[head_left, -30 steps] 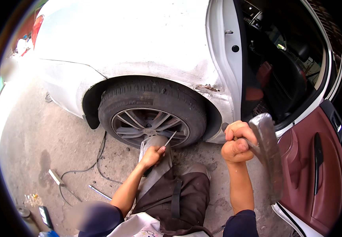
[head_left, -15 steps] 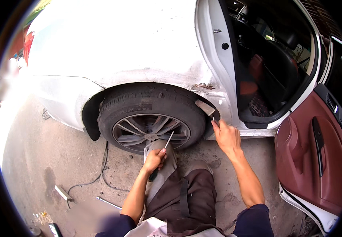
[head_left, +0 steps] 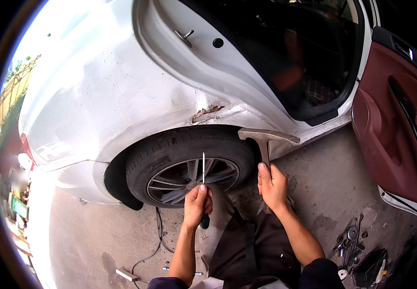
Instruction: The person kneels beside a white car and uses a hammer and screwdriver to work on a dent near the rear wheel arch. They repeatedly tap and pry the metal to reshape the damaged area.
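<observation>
My left hand (head_left: 198,204) is closed round a screwdriver (head_left: 203,168). The thin metal shaft points up and away from me, and the dark handle end shows below my fist. To its right, my right hand (head_left: 272,188) grips a hammer (head_left: 268,136) by the handle, with its long, worn head lying crosswise beyond my fist. Both tools are held in front of the rear wheel (head_left: 146,166) of a white car (head_left: 97,91). Above the tyre, the wheel arch has a torn, rusty dent (head_left: 207,113). Neither tool appears to touch the bodywork.
The rear door (head_left: 386,130) stands open at the right, with a dark red inner panel. Below it, loose metal tools (head_left: 350,241) lie on the concrete beside a black case (head_left: 370,267). A cable (head_left: 159,231) runs along the ground at the left to a white power strip (head_left: 127,274).
The view has swung right, bringing the loose tools into sight. The hammer has turned, so its head now shows broadside. The screwdriver has gone from slanted to nearly upright in the picture.
</observation>
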Motion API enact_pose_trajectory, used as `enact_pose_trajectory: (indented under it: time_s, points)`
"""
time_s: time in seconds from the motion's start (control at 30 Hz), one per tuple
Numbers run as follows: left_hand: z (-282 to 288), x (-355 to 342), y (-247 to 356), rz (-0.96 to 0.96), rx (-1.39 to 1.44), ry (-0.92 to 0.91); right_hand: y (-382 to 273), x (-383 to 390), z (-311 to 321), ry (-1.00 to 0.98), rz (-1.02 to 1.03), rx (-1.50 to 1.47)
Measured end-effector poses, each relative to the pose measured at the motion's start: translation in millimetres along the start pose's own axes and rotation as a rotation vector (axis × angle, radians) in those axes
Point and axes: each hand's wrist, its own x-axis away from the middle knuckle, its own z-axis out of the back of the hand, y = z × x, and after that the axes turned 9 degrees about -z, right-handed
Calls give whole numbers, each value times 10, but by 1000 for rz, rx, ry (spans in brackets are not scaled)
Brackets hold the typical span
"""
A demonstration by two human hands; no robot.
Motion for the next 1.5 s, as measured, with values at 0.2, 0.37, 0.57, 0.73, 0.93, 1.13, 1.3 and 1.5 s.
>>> enact_pose_trajectory:
  time_s: [0.2, 0.37, 0.57, 0.73, 0.93, 1.13, 1.3, 1.5]
  points:
    - [-417, -104, 413, -213, -76, 79, -283, -278, 88, 226, 518, 9]
    - [-458, -44, 418, -209, -113, 83, -628, -355, -57, 87, 684, -279]
    - [-616, -35, 437, -197, -121, 113, -486, -527, -259, -42, 320, 145]
    - [-609, -31, 367, -153, -119, 68, -651, -512, 242, -3, 282, -74]
    - [-570, -74, 290, -118, -102, 45, -1353, -907, 588, 14, 153, -530]
    - [-443, 0, 365, -118, -121, 76, -1674, -1304, 569, -231, 69, -338]
    - [-286, 68, 329, -106, -71, 136, -1536, -1347, 489, -449, 10, 204]
    - [-227, 89, 308, -47, -67, 99, -1601, -1233, 372, -283, 65, 92]
